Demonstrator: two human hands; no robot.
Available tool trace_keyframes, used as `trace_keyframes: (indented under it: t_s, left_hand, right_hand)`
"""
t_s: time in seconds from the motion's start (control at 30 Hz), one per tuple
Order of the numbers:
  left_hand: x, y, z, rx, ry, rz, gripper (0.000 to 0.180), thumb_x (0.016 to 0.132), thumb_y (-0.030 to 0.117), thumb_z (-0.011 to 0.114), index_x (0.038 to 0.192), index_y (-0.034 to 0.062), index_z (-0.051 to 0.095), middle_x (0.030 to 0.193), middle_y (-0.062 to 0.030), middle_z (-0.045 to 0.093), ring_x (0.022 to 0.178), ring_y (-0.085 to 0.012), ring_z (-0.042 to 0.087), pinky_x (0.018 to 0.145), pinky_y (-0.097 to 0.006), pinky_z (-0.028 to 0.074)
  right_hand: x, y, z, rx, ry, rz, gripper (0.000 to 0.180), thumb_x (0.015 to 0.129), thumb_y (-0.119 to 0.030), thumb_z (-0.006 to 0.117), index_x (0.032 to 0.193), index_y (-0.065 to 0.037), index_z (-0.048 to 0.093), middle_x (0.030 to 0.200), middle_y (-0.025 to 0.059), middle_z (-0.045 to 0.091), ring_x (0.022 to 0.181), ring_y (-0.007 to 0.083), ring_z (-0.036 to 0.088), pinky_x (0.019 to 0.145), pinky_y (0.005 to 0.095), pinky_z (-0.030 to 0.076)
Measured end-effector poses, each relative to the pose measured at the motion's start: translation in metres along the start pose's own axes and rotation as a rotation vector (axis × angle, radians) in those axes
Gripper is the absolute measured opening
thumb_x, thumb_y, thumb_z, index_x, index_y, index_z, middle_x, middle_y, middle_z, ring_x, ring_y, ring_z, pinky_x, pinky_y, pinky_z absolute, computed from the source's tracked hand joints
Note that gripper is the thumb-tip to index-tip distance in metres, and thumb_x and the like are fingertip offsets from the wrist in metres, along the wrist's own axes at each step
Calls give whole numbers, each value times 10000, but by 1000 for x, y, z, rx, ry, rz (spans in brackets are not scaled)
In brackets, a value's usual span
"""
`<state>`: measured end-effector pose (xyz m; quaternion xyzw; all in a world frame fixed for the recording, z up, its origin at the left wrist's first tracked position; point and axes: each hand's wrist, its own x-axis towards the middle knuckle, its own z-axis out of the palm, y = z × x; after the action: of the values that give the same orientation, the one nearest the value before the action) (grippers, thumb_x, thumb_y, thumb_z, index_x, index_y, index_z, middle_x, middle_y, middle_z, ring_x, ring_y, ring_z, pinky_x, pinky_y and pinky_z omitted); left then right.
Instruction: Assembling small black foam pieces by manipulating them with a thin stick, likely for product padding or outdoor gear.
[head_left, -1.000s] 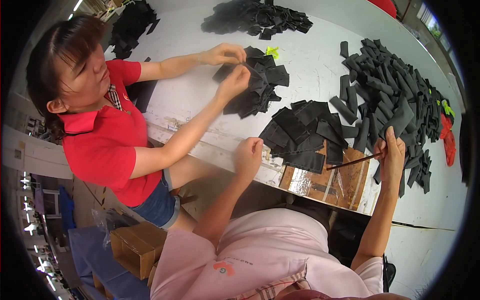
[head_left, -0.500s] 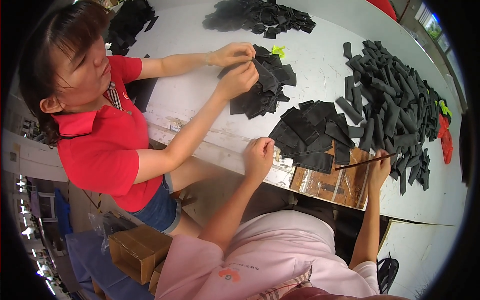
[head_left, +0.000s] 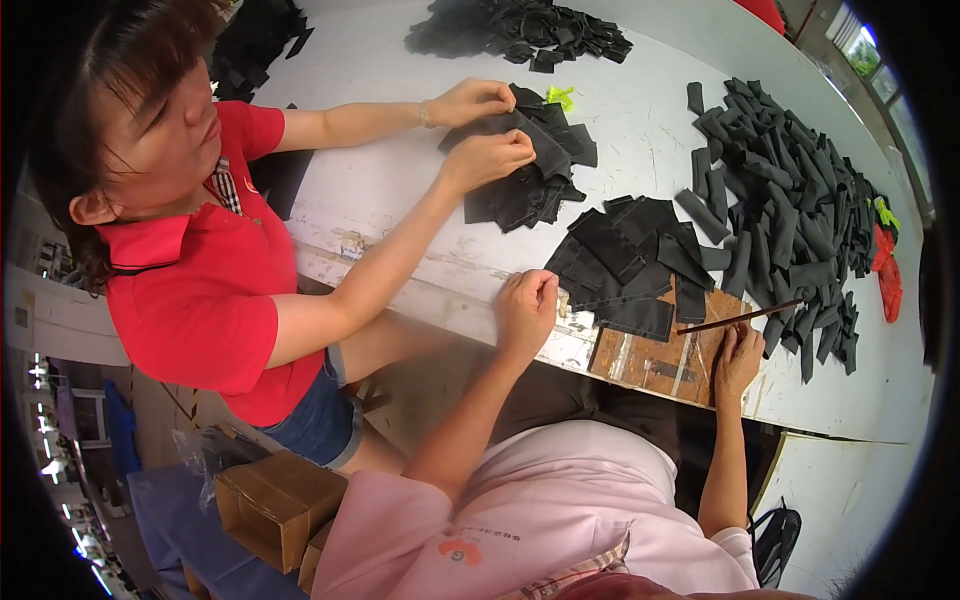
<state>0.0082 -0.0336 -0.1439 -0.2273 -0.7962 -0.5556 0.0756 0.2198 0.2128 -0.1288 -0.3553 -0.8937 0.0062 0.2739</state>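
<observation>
My left hand (head_left: 526,312) rests at the table's front edge with its fingers curled together, just left of a pile of flat black fabric pieces (head_left: 620,262). Whatever it may pinch is hidden. My right hand (head_left: 737,362) lies with bent fingers at the right side of a worn brown board (head_left: 640,362) let into the tabletop. A thin dark strip shows along that hand, and I cannot make out what it is. Just beyond the fingertips, a slim brown stick (head_left: 740,318) slants over the board toward a heap of dark fabric tubes (head_left: 790,210).
On the left, a co-worker in a red shirt (head_left: 190,310) handles black fabric pieces (head_left: 530,190) with both hands. More black pieces (head_left: 530,38) lie at the back. A red bag (head_left: 888,285) hangs at the far right. Cardboard boxes (head_left: 280,500) stand at lower left.
My right hand has come off the stick and moved down and left, toward the board's near edge. The stick and my left hand stay nearly in place. The co-worker's hands have moved apart.
</observation>
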Motion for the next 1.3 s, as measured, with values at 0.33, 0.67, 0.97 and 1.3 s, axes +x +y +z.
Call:
trace_keyframes:
  t_s: [0.33,0.67,0.97,1.3]
  left_hand:
    - [0,-2,1,10,6,22,74,740,82,580,705,29,543,616,-92,535,555,-239,504,507,-331,393]
    - [-2,-4,5,21,5,19,79,748,80,586,722,9,564,618,-84,556,516,-177,508,489,-279,397]
    - [-2,-11,9,11,13,-23,83,771,68,572,743,-11,573,593,-53,563,504,-95,493,477,-226,390]
    - [-5,-11,7,4,-51,-129,108,778,123,558,787,17,574,668,-91,580,586,-183,550,534,-280,419]
  right_hand:
    - [2,-4,-3,-1,-3,30,167,824,-156,496,865,4,515,856,149,490,805,316,470,692,371,391]
    - [1,-4,-5,17,-5,48,154,814,-151,506,864,-6,522,833,137,490,809,312,468,690,370,389]
    - [3,1,-2,70,7,47,123,785,-118,523,864,-24,531,806,124,487,776,299,465,676,369,386]
    - [2,4,-4,129,29,44,113,771,-101,539,859,-31,527,789,108,506,773,286,479,674,363,390]
